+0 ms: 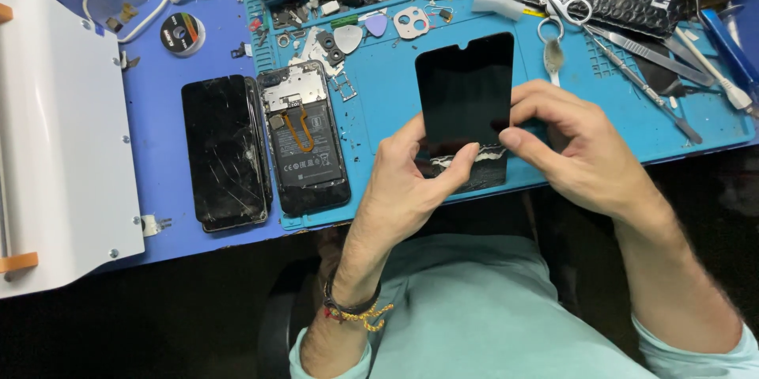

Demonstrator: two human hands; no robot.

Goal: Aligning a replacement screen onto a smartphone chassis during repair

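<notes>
Black glossy screen panel (pixel 465 90), notched on top, pinched at its bottom by left hand (pixel 411 181) and right hand (pixel 581 150) fingers.

On my feed a cracked phone screen (pixel 225 151) lies beside an opened phone body (pixel 303 140) (battery showing). I see scissors (pixel 556 7) and a tape roll (pixel 183 33) farther back, and a white machine (pixel 59 142) at the edge.
</notes>
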